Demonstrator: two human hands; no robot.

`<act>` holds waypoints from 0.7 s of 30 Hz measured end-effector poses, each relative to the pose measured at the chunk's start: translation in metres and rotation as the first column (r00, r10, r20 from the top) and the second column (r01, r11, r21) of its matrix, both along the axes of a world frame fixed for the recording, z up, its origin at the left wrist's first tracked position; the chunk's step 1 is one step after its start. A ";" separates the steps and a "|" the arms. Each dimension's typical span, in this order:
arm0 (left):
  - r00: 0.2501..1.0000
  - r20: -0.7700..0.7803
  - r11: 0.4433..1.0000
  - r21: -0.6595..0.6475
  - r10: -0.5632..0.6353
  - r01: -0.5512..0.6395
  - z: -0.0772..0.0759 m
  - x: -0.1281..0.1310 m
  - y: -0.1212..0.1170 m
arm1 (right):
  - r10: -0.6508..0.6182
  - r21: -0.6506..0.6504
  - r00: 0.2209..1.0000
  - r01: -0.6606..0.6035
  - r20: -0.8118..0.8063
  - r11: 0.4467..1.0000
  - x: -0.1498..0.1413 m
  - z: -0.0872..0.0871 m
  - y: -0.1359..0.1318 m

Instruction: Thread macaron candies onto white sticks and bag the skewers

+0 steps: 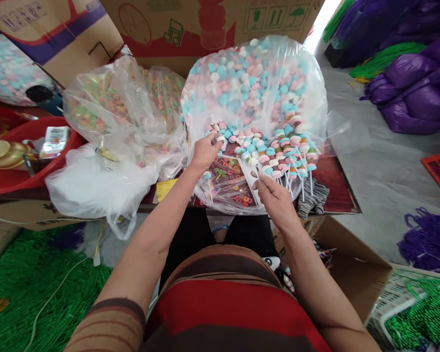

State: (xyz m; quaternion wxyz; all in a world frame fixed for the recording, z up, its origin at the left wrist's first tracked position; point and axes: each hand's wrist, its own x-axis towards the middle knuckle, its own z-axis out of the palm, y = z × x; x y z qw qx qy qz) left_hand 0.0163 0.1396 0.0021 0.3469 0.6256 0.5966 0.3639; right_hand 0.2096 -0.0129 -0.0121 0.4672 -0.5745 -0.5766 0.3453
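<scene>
My left hand (pixel 206 152) is closed, pinching a pink-and-white marshmallow candy (pixel 221 143) at the front of a large clear bag (pixel 278 88) full of pink, blue and white ones. Lower down on the right, my right hand (pixel 274 194) has its thumb and fingers closed round a white stick (pixel 257 172); its upper end meets a pale candy. To the right lie several finished-looking candy skewers (pixel 295 154) in a pile, their white sticks pointing toward me. A short stick with one blue-and-white candy (pixel 207 175) lies below my left wrist. Small gummy rings (pixel 229 168) are scattered between the hands.
Left of the work area are a bag of coloured ring candies (pixel 105 105), a bag of white sticks (pixel 102 171) and a red basin (pixel 54 164). A striped grey glove (pixel 313 198) lies near the table's right edge. Below stands an open cardboard box (pixel 352 264).
</scene>
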 end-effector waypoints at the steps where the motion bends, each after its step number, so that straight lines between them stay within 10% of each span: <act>1: 0.970 0.240 0.996 -0.087 0.022 -0.001 0.000 -0.001 -0.012 | 0.019 -0.027 0.998 -0.021 -0.054 0.999 -0.004 0.000 -0.004; 4: 0.696 0.713 0.949 -0.273 0.088 0.159 -0.001 -0.002 -0.051 | 0.085 -0.088 0.987 -0.097 -0.135 0.991 -0.017 0.005 -0.015; 8: 0.485 0.857 0.920 -0.317 0.173 0.232 -0.001 -0.002 -0.085 | 0.152 -0.101 0.987 -0.157 -0.059 0.982 -0.027 0.014 -0.024; 21: 0.504 0.843 0.948 -0.290 0.187 0.134 -0.014 0.003 -0.102 | 0.038 -0.008 0.990 -0.037 0.135 0.999 -0.032 0.007 -0.033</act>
